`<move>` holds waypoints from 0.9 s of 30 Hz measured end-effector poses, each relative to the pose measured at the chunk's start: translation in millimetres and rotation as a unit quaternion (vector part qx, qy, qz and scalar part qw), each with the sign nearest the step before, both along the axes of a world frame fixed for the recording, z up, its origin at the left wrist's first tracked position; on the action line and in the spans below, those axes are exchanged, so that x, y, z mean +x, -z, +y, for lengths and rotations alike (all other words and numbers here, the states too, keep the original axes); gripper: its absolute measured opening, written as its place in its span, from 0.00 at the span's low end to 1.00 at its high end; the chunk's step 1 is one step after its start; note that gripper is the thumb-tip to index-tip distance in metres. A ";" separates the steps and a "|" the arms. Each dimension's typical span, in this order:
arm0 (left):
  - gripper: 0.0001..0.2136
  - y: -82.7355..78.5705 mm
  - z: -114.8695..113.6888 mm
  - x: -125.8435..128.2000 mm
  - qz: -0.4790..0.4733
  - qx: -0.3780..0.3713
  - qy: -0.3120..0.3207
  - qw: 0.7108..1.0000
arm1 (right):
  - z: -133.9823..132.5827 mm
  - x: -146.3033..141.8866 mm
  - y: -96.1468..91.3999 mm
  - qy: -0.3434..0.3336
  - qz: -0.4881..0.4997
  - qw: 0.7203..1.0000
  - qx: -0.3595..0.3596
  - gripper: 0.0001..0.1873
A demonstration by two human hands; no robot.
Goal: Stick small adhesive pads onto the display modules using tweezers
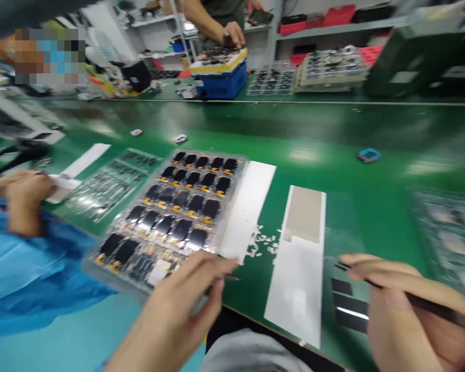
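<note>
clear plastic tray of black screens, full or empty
The tray is mostly full: black screens fill four rows; the left hand partly hides the nearest row.

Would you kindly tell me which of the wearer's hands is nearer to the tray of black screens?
Left. The left hand is by the near right corner of the tray; the right hand is farther off, to the right beyond the white-and-beige sheet.

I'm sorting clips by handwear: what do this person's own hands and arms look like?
The left hand and right hand are bare, with no gloves or rings showing. A trace of blue, perhaps a cuff, edges the left forearm.
</note>
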State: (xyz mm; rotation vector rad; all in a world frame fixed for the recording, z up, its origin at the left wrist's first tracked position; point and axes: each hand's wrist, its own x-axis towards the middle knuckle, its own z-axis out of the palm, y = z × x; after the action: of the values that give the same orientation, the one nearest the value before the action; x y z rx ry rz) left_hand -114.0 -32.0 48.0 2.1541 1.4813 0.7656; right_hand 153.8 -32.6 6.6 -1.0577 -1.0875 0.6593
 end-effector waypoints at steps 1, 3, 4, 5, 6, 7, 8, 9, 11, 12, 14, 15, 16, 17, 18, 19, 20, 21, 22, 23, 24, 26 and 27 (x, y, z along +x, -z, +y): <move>0.15 8.9 0.7 19.0 -0.047 -0.011 0.029 0.998 | 0.4 3.8 -1.5 -0.011 -0.060 0.998 0.006 0.10; 0.10 26.5 3.5 52.3 -0.139 -0.064 0.059 0.986 | 0.9 8.7 -3.2 -0.050 -0.188 0.980 0.027 0.12; 0.08 34.4 5.6 65.2 -0.183 -0.103 0.060 0.976 | 1.3 9.3 -3.2 -0.065 -0.239 0.968 0.039 0.12; 0.06 41.5 7.9 75.0 -0.225 -0.143 0.051 0.962 | 2.1 8.7 -2.5 -0.073 -0.274 0.958 0.047 0.11; 0.05 47.4 10.5 81.8 -0.261 -0.181 0.041 0.947 | 3.1 7.2 -1.1 -0.075 -0.296 0.951 0.051 0.11; 0.05 52.3 13.2 85.9 -0.289 -0.211 0.032 0.933 | 4.5 4.9 0.8 -0.073 -0.311 0.946 0.054 0.09; 0.05 56.1 15.8 87.7 -0.309 -0.232 0.026 0.922 | 6.1 2.3 3.1 -0.067 -0.324 0.942 0.060 0.08; 0.04 59.0 18.3 88.0 -0.322 -0.241 0.025 0.915 | 7.8 -0.4 5.4 -0.064 -0.335 0.938 0.065 0.07; 0.03 62.5 22.7 86.4 -0.327 -0.238 0.039 0.914 | 10.7 -4.9 9.6 -0.062 -0.355 0.930 0.074 0.07; 0.03 63.5 24.5 85.6 -0.324 -0.234 0.049 0.915 | 11.8 -6.5 11.3 -0.060 -0.360 0.928 0.078 0.07; 0.04 65.0 27.1 85.0 -0.318 -0.231 0.071 0.917 | 12.7 -8.0 13.7 -0.053 -0.367 0.925 0.088 0.08; 0.05 65.7 27.8 85.3 -0.317 -0.233 0.078 0.916 | 12.7 -8.1 14.6 -0.051 -0.372 0.922 0.093 0.08; 0.05 66.5 28.2 85.7 -0.318 -0.234 0.079 0.915 | 12.4 -7.9 15.3 -0.049 -0.380 0.919 0.096 0.09; 0.05 67.3 28.2 86.2 -0.321 -0.235 0.078 0.914 | 12.1 -7.5 15.9 -0.048 -0.388 0.915 0.097 0.10; 0.05 68.1 27.9 86.6 -0.325 -0.235 0.076 0.913 | 11.7 -7.2 16.5 -0.050 -0.396 0.912 0.097 0.11; 0.05 68.8 27.5 86.8 -0.328 -0.235 0.074 0.912 | 11.5 -6.9 17.0 -0.053 -0.402 0.909 0.094 0.11; 0.04 69.3 27.0 86.8 -0.332 -0.234 0.071 0.911 | 11.4 -6.7 17.4 -0.058 -0.406 0.908 0.090 0.12; 0.04 69.6 26.6 86.6 -0.334 -0.232 0.070 0.911 | 11.5 -6.7 17.8 -0.063 -0.407 0.907 0.087 0.13; 0.04 69.7 26.4 86.3 -0.333 -0.227 0.070 0.913 | 11.6 -6.9 18.0 -0.068 -0.408 0.907 0.084 0.13; 0.04 69.5 26.4 85.9 -0.330 -0.221 0.069 0.915 | 11.8 -7.4 18.2 -0.073 -0.407 0.907 0.079 0.13; 0.04 69.1 26.6 85.6 -0.325 -0.212 0.070 0.919 | 11.9 -8.1 18.4 -0.077 -0.405 0.908 0.076 0.13; 0.04 68.0 27.5 85.2 -0.304 -0.188 0.068 0.931 | 11.9 -9.8 18.5 -0.082 -0.405 0.908 0.070 0.11; 0.04 67.6 27.9 85.2 -0.292 -0.176 0.069 0.938 | 11.9 -10.7 18.2 -0.081 -0.410 0.906 0.068 0.10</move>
State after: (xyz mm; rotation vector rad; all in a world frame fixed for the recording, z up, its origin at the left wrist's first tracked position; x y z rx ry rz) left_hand -28.8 -4.0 -19.6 1.5576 1.0469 0.9069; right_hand 143.2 -20.7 -11.6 -1.1548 -1.9367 0.2366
